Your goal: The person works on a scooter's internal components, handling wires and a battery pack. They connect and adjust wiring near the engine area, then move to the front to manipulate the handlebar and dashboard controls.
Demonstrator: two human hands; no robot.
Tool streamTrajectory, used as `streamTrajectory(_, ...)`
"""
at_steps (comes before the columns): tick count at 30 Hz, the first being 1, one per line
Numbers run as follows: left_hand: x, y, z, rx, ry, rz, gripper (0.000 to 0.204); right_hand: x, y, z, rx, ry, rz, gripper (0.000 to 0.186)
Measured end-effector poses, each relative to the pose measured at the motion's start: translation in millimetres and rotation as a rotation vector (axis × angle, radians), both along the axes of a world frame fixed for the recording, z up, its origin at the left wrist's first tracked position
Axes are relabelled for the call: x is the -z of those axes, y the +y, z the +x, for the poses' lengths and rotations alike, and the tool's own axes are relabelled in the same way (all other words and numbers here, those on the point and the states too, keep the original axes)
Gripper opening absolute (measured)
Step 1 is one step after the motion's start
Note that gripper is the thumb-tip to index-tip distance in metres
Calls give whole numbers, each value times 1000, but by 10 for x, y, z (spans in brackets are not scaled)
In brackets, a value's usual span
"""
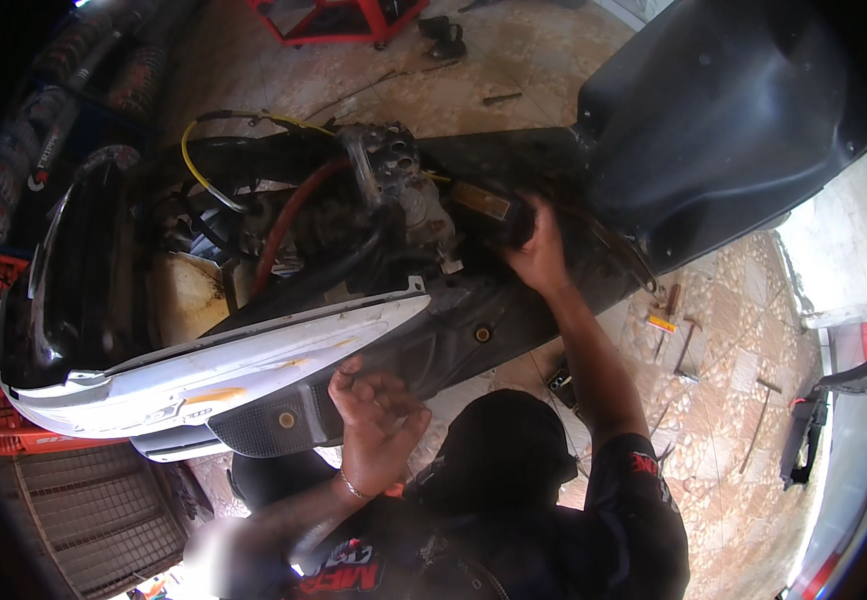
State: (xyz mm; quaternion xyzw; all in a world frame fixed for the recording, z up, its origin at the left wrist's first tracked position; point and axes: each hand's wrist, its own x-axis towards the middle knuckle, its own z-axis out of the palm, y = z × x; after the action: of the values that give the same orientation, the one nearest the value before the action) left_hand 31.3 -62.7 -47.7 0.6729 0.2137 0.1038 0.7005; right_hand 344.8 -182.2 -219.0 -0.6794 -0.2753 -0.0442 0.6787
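A partly stripped motor scooter lies across my view, its inner parts exposed. My right hand point(538, 248) is closed round the near end of a dark box-shaped part with an orange-yellow label point(481, 201), which looks like a battery, seated in the body. My left hand point(378, 420) hovers beside the lower edge of the white side panel point(243, 375), palm up and fingers curled. Something small and dark may sit at its fingertips; I cannot make it out. Between the hands lies the black footboard point(453, 340). Beyond are a grey metal engine part point(393, 165), a red-brown hose point(288, 215) and a yellow cable point(188, 150).
A large black panel point(723, 130) rises at the right end of the scooter. Hand tools, among them a hammer point(688, 350), lie on the tiled floor point(733, 420) at right. A red stand point(338, 25) is at the far side; wrapped tyres point(138, 75) line the left.
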Motion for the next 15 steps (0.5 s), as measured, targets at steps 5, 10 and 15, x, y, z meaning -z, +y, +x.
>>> streamTrajectory(5, 25, 3, -12, 20, -15, 25, 97, -26, -5, 9, -38, 157, -33, 85)
streamTrajectory(10, 26, -9, -9, 9, -4, 18, 97, -92, 7, 85, -177, 117, 35, 91)
streamTrajectory(15, 42, -16, 17, 9, -22, 72, 96, -204, 6, 138, -231, 133, -15, 94)
